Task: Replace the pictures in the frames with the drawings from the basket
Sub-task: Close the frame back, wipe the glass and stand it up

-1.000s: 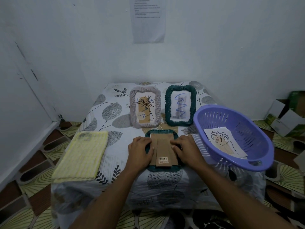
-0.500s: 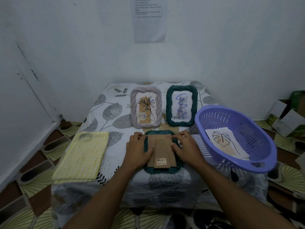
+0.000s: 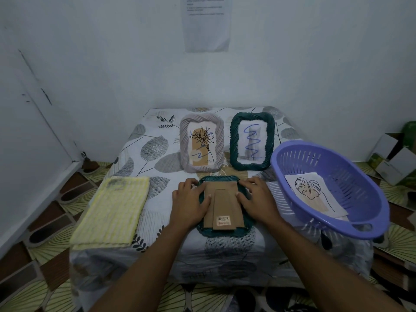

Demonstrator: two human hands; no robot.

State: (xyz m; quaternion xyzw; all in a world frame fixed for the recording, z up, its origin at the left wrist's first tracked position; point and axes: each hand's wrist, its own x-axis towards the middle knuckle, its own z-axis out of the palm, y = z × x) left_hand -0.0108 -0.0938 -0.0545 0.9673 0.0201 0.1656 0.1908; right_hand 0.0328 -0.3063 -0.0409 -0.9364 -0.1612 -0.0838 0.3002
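A dark green frame (image 3: 225, 233) lies face down on the table's front, its brown cardboard back (image 3: 222, 206) and stand upward. My left hand (image 3: 191, 203) rests on the frame's left side, thumb on the cardboard. My right hand (image 3: 256, 201) rests on the right side, thumb on the cardboard edge. A grey frame (image 3: 184, 149) and a second dark green frame (image 3: 234, 143) stand upright behind, each with a picture scribbled in blue. A purple basket (image 3: 333, 224) at the right holds leaf drawings (image 3: 313, 192).
A folded yellow cloth (image 3: 112, 210) lies on the table's left part. The leaf-print tablecloth (image 3: 146, 154) covers a small table against the white wall. Cardboard boxes (image 3: 391, 163) sit on the floor at the far right. A paper sheet (image 3: 207, 23) hangs on the wall.
Both hands have slid a little along the face-down frame's sides toward its far end. The frame stays flat on the table.
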